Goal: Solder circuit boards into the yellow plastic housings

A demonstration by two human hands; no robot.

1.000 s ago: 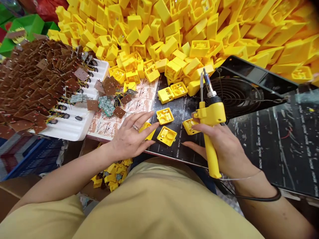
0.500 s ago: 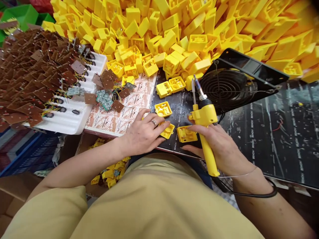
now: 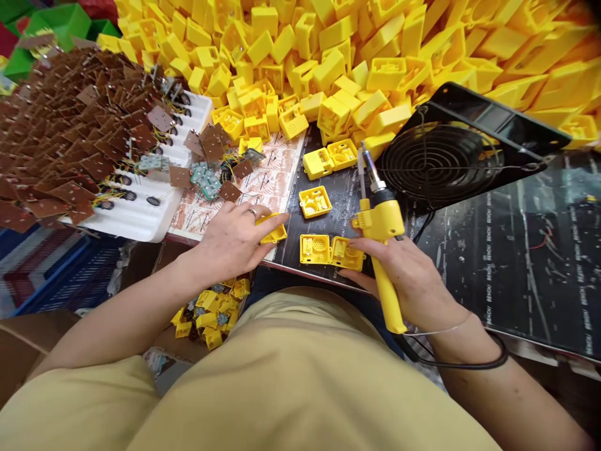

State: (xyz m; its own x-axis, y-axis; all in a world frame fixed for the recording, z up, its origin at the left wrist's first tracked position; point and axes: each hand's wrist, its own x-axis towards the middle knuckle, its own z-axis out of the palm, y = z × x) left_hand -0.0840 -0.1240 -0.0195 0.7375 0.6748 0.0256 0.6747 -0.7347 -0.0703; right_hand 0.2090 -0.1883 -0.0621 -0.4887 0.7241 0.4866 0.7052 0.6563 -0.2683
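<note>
My right hand is wrapped round a yellow soldering gun, whose metal tip and thin side tube point up and away. Its thumb and a finger reach to a yellow plastic case half, open side up. Touching that half on its left is another yellow case half with a round speaker grille. My left hand, with a ring on one finger, is closed round a yellow case piece at the mat's left edge. A single case half lies just beyond.
A joined pair of case halves lies farther back, before a heap of yellow cases. A black fan stands at right. Brown circuit boards pile on a white foam tray at left. Below is a box of yellow parts.
My left hand has moved left, off the grille case half, and now has a case piece in its fingers. The half at my right hand now sits against its neighbour. The view has shifted slightly.
</note>
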